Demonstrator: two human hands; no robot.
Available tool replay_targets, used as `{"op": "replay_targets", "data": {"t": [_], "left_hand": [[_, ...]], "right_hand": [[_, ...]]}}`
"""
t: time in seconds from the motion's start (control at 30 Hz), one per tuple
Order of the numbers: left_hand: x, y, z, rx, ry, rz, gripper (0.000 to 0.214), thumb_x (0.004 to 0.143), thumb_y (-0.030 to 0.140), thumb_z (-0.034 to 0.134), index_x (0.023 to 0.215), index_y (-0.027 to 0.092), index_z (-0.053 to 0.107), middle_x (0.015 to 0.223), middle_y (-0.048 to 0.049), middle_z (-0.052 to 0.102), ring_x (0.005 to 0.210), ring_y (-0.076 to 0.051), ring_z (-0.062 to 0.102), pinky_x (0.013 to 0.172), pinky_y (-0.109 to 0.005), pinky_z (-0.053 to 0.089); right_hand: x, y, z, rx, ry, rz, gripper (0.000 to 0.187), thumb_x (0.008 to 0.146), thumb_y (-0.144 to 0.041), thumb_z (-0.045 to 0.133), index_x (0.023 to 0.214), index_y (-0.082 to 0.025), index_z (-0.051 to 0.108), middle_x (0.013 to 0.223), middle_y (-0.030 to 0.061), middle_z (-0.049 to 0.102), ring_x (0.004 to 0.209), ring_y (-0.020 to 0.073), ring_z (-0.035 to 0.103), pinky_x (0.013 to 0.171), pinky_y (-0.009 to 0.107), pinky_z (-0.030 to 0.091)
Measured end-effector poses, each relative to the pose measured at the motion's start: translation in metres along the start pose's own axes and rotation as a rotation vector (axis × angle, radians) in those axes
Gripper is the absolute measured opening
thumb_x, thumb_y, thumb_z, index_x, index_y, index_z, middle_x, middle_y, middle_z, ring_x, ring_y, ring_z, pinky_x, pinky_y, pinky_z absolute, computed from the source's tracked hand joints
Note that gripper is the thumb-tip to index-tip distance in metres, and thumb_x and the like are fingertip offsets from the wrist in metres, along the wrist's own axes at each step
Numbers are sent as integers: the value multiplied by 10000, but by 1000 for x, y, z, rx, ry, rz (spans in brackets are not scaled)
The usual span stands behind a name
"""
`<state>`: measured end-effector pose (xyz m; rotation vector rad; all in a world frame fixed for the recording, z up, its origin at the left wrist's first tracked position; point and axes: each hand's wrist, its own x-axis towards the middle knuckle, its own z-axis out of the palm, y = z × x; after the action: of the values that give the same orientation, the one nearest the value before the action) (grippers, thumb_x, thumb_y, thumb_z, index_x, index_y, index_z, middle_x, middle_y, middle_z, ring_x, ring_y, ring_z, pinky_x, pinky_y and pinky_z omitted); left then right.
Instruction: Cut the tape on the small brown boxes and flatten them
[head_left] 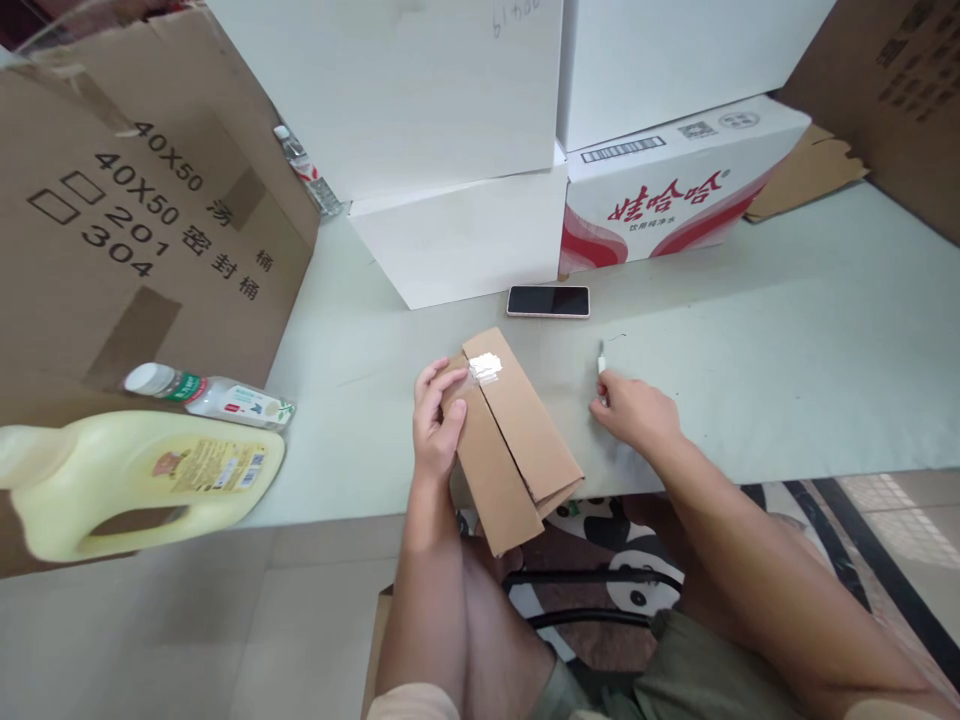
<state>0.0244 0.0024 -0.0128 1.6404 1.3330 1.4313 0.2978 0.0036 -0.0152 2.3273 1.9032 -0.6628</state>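
Observation:
A small brown cardboard box (pixel 529 420) lies tilted across the front edge of the table, its lower end sticking out over my lap. Shiny clear tape (pixel 486 367) covers part of the seam at the far end, while the flaps at the near end stand slightly apart. My left hand (pixel 439 415) grips the box's left side near the tape, thumb on top. To the right, my right hand (pixel 637 410) rests by the tabletop, fingers closed around a small white-handled tool with a thin tip (pixel 601 362). Its exact kind is not clear, since my fingers cover most of it.
A smartphone (pixel 548 301) lies beyond the box, before stacked white cartons (pixel 465 235) and a red-and-white water carton (pixel 675 195). At left are a large cardboard box (pixel 247 130), a plastic bottle (pixel 225 398) and a pale yellow jug (pixel 150 465). The pale green table (pixel 810 330) extends right.

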Motion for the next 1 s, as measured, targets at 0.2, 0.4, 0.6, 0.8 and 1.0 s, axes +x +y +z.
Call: {"op": "replay_targets", "data": {"t": [0.2,0.4,0.6,0.8,1.0], "left_hand": [[-1,-8,-3,50,-23,62,448,885,613,610,1129,254,721,1342,-110,559,1355,-309,503,1163,-488,417],[-1,-12,-4,89,-22,128,419,912,587,596,1154,265,712,1334,-105,571,1335,-291,537,1135,-485,457],[-1,-10,-4,115,-35,136,423,922,583,579,1165,260,702,1342,-107,569,1343,-296,537,1140,-500,462],[-4,-8,0,130,-50,125,428,934,581,559,1193,263,681,1357,-109,539,1351,-295,523,1147,-501,452],[-8,-5,12,142,-97,172,482,939,628,521,1226,263,649,1355,-118,513,1374,-304,492,1157,-524,431]], "right_hand": [[1,-1,0,-3,-25,-1,445,931,-326,382,1348,-249,517,1141,152,722,1022,348,699,709,389,468],[3,3,4,-27,-40,-6,502,928,-373,412,1408,-244,482,1155,169,713,996,342,691,711,384,451],[-2,3,-4,710,90,-128,498,787,-319,501,1274,-232,556,657,-25,534,588,168,498,583,283,358],[-27,-2,-31,1641,-17,-454,331,732,-377,452,1041,-273,511,593,-59,447,435,116,313,496,288,288],[-45,-8,-37,1617,148,-496,299,756,-313,647,966,-281,436,625,-77,620,415,84,397,460,241,318]]}}
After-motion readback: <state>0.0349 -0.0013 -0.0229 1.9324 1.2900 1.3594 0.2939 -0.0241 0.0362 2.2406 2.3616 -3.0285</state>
